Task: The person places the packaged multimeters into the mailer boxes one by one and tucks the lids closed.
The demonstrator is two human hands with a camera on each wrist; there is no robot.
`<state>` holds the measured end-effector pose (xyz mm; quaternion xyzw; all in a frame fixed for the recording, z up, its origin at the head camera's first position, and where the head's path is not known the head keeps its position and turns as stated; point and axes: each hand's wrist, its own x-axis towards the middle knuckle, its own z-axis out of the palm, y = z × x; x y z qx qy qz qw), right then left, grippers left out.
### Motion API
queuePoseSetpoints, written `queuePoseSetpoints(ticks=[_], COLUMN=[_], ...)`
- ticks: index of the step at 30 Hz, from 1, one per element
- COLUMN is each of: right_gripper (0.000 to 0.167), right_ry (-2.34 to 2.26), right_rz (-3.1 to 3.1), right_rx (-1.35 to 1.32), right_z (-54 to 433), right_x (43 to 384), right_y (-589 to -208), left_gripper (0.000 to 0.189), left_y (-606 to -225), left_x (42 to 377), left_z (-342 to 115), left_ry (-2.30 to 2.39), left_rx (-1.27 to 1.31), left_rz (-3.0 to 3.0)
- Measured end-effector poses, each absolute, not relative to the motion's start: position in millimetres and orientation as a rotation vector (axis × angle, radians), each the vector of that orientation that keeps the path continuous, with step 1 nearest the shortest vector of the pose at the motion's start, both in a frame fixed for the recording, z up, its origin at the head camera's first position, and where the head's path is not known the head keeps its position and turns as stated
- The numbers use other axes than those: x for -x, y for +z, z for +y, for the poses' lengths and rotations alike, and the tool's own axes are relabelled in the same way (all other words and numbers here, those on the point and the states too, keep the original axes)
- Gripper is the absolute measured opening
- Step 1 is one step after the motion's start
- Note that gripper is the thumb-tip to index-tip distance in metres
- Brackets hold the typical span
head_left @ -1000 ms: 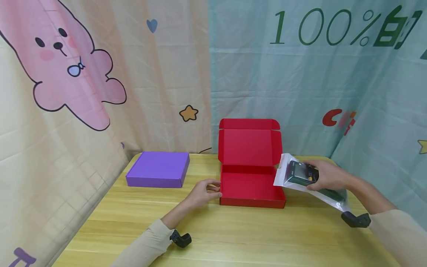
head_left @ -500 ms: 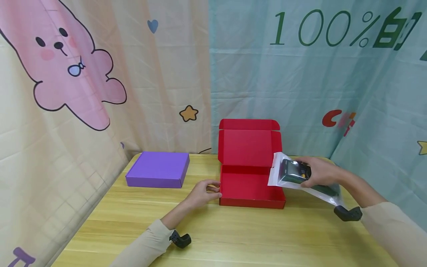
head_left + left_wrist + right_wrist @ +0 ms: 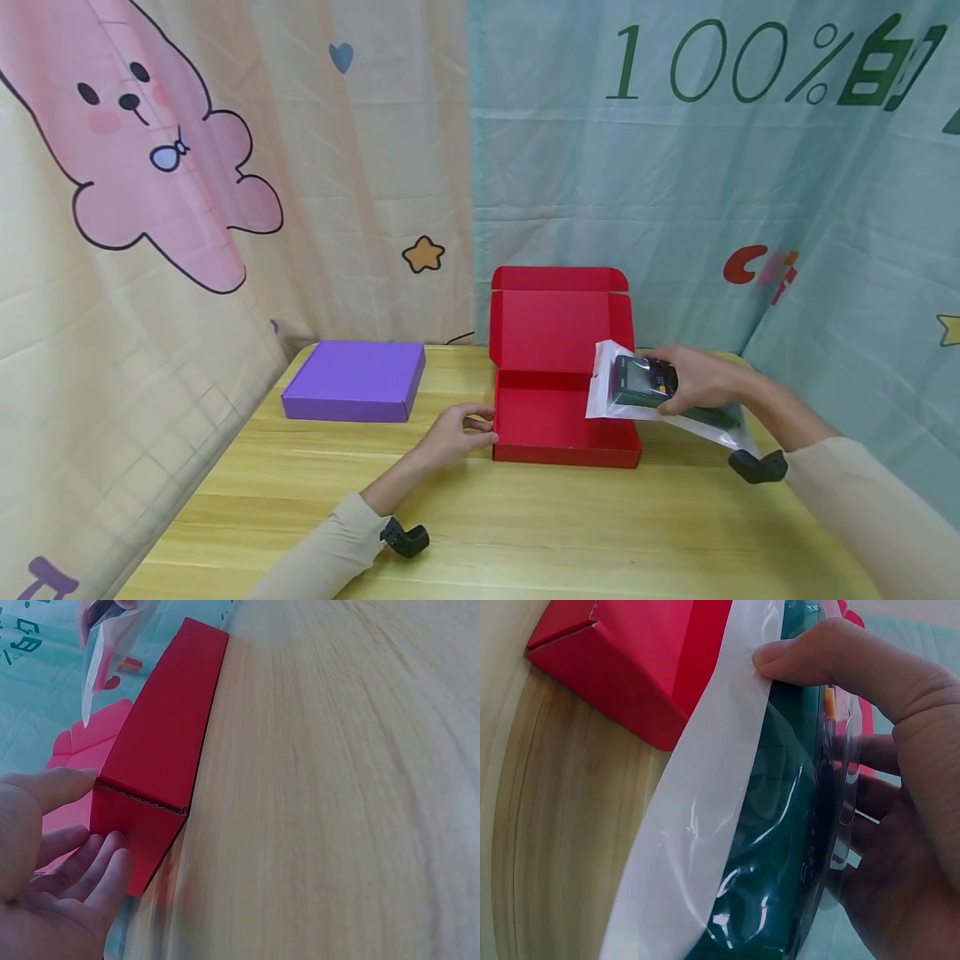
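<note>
A red cardboard mailer box (image 3: 566,454) stands on the table with its lid raised at the back. My left hand (image 3: 452,433) touches its left side; in the left wrist view the thumb rests at a top corner and the loosely bent fingers (image 3: 109,859) lie against the outer wall. My right hand (image 3: 701,382) grips a clear plastic bag with a white edge (image 3: 598,387) and a dark green box (image 3: 637,379) inside. The bag hangs tilted over the right part of the red box. Its thumb (image 3: 791,661) presses the near side; the other fingers are partly hidden behind the bag.
A closed purple box (image 3: 356,379) lies at the back left of the wooden table (image 3: 525,533). Printed curtains (image 3: 375,167) hang close behind the table and along both sides.
My right hand has moved left with the bag, from beside the red box to over its right part. The left hand and both boxes on the table have stayed in place.
</note>
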<state>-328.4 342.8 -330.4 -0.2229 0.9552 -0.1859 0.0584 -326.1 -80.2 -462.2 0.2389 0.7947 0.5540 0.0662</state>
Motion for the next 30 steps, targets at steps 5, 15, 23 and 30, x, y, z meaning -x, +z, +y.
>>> queuePoseSetpoints(ticks=[5, 15, 23, 30], right_gripper=[0.102, 0.099, 0.101, 0.101], right_ry=[-0.56, -0.536, -0.519, -0.52], right_rz=[2.881, 2.87, 2.847, 2.812], right_rx=[0.714, 0.768, 0.768, 0.792], right_z=[333, 314, 301, 288], right_x=[336, 347, 354, 362], right_y=[-332, -337, -341, -349], left_gripper=[0.045, 0.045, 0.045, 0.045], left_y=[-459, -456, -457, -459], left_x=[325, 324, 323, 323], left_z=[-80, -80, -79, -79], left_ry=[1.663, 1.641, 1.649, 1.661], left_rx=[-0.718, -0.726, -0.732, -0.733], left_rz=[2.404, 2.424, 2.422, 2.415])
